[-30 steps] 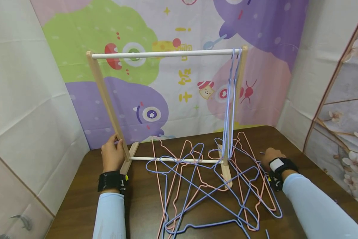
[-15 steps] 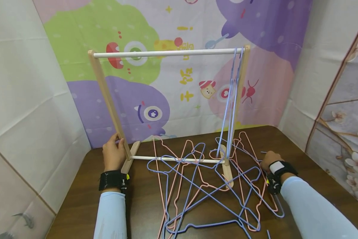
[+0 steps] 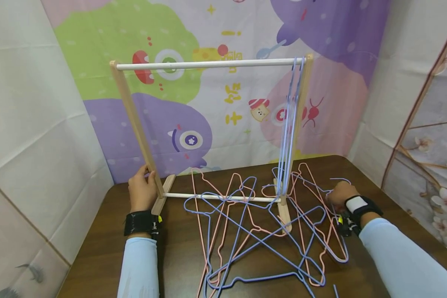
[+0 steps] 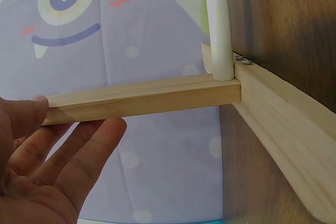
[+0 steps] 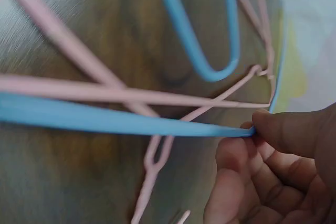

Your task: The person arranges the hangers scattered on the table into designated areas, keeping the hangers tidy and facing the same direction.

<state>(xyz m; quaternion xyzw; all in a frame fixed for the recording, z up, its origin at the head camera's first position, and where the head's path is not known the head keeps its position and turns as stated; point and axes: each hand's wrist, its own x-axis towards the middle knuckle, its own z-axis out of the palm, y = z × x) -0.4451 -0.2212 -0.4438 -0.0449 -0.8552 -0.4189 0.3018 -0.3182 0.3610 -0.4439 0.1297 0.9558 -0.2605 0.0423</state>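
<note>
My left hand (image 3: 142, 191) holds the lower part of the left wooden post (image 3: 134, 120) of a small clothes rack. In the left wrist view, the thumb lies on one side of this post and the fingers on the other. At the table's right, my right hand (image 3: 341, 194) pinches a blue hanger (image 5: 199, 128) between thumb and fingers. Its hook (image 3: 340, 179) shows just beyond the hand. Two blue hangers (image 3: 288, 124) hang at the right end of the rack's white top rod (image 3: 208, 65).
Blue and pink hangers (image 3: 242, 280) lie tangled on the brown table (image 3: 182, 256), across the rack's lower rod (image 3: 178, 195) and around its right foot (image 3: 284, 215). A cartoon-printed cloth (image 3: 227, 145) hangs behind, and a pale floral panel (image 3: 428, 174) stands at the right.
My right hand has shifted slightly right and away with the blue hanger, and more of the hook shows. The hanging hangers have swayed a little. My left hand stays on the post.
</note>
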